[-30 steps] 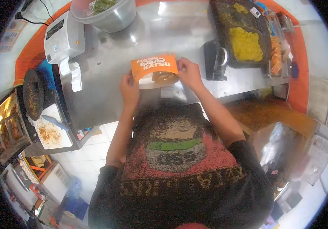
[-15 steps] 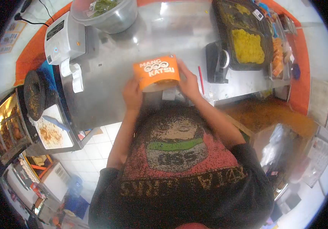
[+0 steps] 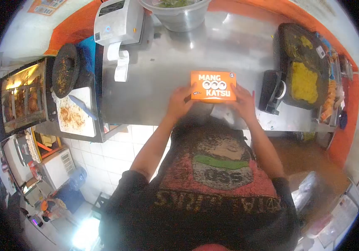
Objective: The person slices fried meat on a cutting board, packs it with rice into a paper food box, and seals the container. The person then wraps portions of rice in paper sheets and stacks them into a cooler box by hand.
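Observation:
An orange takeaway box (image 3: pixel 213 86) printed "MANG KATSU" sits on the steel counter in front of me, its lid lying flat. My left hand (image 3: pixel 181 101) grips the box's left side and near corner, fingers bent against it. On the opposite side, my right hand (image 3: pixel 242 101) holds the right edge the same way. A white paper slip (image 3: pixel 224 113) shows between the box and my shirt. The tip of a red pen (image 3: pixel 253 95) peeks out beside my right hand.
A label printer (image 3: pixel 118 23) trails a paper strip (image 3: pixel 121 67) at the left. Behind stands a plastic tub (image 3: pixel 179 19). A black tape dispenser (image 3: pixel 271 91) and a tray of yellow food (image 3: pixel 305 83) are right. A knife (image 3: pixel 82 106) lies on the cutting board (image 3: pixel 83 127).
My view has swung left, so the counter things appear further right. The box lid, bowed with a gap at its near edge before, now lies flat. Both hands stay on the box.

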`<action>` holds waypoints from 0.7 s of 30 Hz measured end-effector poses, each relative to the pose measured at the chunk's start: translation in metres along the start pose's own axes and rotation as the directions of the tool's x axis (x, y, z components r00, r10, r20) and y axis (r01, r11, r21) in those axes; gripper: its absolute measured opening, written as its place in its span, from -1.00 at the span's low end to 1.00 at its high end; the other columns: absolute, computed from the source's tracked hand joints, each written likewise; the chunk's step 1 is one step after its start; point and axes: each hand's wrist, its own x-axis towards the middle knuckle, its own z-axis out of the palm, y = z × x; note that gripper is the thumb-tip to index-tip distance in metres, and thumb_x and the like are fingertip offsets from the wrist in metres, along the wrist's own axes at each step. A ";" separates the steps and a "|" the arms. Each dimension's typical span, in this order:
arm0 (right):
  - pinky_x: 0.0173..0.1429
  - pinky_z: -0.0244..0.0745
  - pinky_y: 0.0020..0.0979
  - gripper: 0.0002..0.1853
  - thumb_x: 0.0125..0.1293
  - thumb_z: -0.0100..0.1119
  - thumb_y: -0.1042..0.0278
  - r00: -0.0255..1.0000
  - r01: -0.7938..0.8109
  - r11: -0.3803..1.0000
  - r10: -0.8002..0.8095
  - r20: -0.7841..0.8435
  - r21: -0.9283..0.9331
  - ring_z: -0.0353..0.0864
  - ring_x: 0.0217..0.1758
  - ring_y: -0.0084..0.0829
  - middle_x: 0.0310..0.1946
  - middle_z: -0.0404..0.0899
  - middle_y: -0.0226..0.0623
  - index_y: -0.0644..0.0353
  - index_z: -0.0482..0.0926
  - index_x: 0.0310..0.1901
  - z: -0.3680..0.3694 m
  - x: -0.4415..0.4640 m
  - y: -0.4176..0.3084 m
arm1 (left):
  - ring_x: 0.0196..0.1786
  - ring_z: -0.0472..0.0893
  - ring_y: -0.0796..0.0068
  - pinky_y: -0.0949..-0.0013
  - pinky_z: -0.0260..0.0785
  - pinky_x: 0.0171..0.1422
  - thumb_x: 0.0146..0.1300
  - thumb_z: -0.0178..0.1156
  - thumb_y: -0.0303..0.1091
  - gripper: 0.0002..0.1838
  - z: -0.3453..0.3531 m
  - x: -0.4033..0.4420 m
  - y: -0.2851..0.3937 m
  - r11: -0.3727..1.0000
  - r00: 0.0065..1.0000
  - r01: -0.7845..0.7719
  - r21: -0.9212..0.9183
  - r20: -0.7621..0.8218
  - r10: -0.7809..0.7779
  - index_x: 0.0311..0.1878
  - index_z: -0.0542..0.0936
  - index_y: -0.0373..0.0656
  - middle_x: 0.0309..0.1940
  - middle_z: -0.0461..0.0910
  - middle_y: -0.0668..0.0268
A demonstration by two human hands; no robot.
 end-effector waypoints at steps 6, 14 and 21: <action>0.43 0.28 -0.16 -0.21 -0.09 0.59 0.25 0.997 0.069 0.997 -0.067 -0.027 0.047 0.43 0.37 -0.08 0.32 0.47 -0.07 -0.06 0.55 0.29 0.004 0.008 0.014 | 0.07 0.60 0.14 0.23 0.37 0.29 -0.05 0.53 -0.32 -0.51 -0.002 -0.003 0.003 0.975 0.988 0.157 -0.155 0.023 -0.155 0.05 0.73 -0.02 0.12 0.66 0.13; 0.43 0.26 -0.17 -0.45 -0.02 0.53 0.21 0.981 0.188 0.974 -0.180 -0.071 0.130 0.40 0.37 -0.01 0.43 0.34 -0.08 -0.09 0.70 0.11 0.006 -0.001 0.020 | 0.06 0.53 0.11 0.17 0.37 0.25 0.10 0.44 -0.22 -0.62 -0.008 -0.005 0.014 0.992 0.997 -0.065 0.106 0.048 0.060 0.04 0.72 0.03 0.21 0.57 0.23; 0.34 0.34 -0.12 -0.48 0.08 0.42 0.30 0.965 0.097 0.964 -0.152 -0.214 -0.249 0.48 0.26 -0.03 0.32 0.47 -0.08 -0.12 0.66 0.16 0.019 -0.017 -0.002 | 0.41 0.23 -0.20 -0.09 0.11 0.50 0.11 0.39 0.04 -0.44 -0.005 0.016 0.017 0.837 0.912 -0.409 0.363 0.183 0.366 0.17 0.65 0.02 0.43 0.30 0.07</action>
